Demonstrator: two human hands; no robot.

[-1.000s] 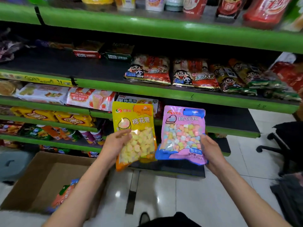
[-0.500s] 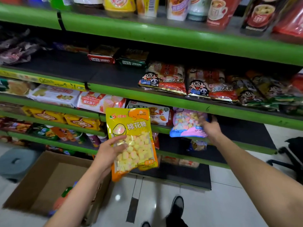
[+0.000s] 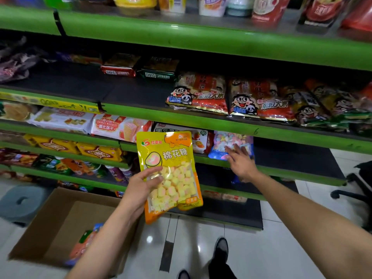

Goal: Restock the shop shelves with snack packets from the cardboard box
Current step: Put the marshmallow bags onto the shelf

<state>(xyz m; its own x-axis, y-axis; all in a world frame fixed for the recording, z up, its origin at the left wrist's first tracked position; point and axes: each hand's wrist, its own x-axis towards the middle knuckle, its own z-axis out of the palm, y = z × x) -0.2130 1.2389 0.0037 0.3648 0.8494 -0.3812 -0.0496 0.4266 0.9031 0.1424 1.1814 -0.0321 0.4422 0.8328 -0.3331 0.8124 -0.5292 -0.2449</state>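
Observation:
My left hand [image 3: 144, 185] grips a yellow marshmallow packet [image 3: 171, 174] by its left side and holds it upright in front of the green shelves. A pink marshmallow packet [image 3: 231, 142] lies on the third green shelf [image 3: 291, 173], to the right of a strawberry snack packet. My right hand [image 3: 240, 162] hovers just in front of the pink packet, fingers spread and straight, holding nothing. The cardboard box [image 3: 60, 222] stands open on the floor at lower left, with a few packets [image 3: 86, 242] inside.
Rice cracker bags [image 3: 231, 97] fill the second shelf's right half. Wafer packets [image 3: 118, 125] lie left of the pink packet. The third shelf is bare mat to its right. A grey stool [image 3: 22, 202] stands left of the box, an office chair [image 3: 356, 188] at the right edge.
My right hand carried the pink packet from beside the yellow one up onto the third shelf, let go and drew back slightly. My left hand kept the yellow packet, drifting a little right.

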